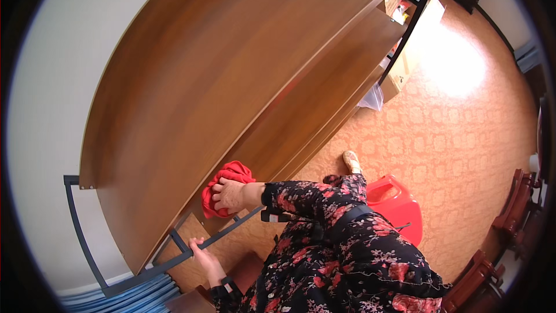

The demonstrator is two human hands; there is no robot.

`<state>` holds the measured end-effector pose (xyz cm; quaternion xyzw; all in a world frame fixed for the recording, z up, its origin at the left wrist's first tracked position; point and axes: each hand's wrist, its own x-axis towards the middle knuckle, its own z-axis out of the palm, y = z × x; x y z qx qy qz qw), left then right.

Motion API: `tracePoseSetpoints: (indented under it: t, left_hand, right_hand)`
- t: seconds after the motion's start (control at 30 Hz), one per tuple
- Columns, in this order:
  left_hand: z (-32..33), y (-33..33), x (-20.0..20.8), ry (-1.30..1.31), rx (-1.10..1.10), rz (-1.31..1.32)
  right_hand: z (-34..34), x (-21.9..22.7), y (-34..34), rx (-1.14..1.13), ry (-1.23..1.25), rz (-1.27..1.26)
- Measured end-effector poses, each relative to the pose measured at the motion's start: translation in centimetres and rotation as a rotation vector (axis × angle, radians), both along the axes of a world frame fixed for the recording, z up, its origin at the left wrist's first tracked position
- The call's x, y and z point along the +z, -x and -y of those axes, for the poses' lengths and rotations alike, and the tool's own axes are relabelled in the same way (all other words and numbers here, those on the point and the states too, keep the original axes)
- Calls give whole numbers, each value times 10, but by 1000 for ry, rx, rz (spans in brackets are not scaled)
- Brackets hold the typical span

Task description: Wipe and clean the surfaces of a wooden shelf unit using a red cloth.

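My right hand (230, 196) is pressed down on a bunched red cloth (236, 169), fingers spread over it. The cloth lies at the near left end of a long brown wooden board (324, 98), which sits lower than the broad brown wooden top (220, 52) beside it. Below and to the left, my left hand (205, 259) has its fingers curled over the dark grey metal rail (223, 233) of the frame at the end of the boards. Part of the cloth is hidden under my palm.
A red plastic stool (399, 206) stands on the orange patterned floor (423, 139). Cardboard boxes (391, 88) and a clear plastic bag (372, 99) sit by the boards' far end. Blue pleated material (133, 295) is at the lower left; dark red wooden furniture (512, 200) lines the right.
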<state>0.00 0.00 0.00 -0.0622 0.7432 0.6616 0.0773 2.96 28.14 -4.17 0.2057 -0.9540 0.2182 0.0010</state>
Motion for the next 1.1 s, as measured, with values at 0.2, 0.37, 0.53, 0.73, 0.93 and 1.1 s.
tracePoseSetpoints:
  t: [0.2,0.37,0.53,0.73,0.93,1.1]
  left_hand:
    - [57,-12,19,9,111,11]
    - [79,-4,-37,-10,138,-12]
    - [133,33,-76,59,238,-15]
    - [204,130,-34,-365,-411,562]
    - [93,31,-50,406,304,75]
    - [93,30,-79,152,334,-8]
  right_hand:
    - [-60,-1,2,-237,8,-320]
    - [-240,55,-56,-581,102,-421]
    - [-341,6,-121,-883,-411,-413]
    - [-363,64,-185,-1540,-158,-32]
    - [-382,12,-199,-1679,-598,-103]
    - [-330,-1,-198,-1730,-456,-124]
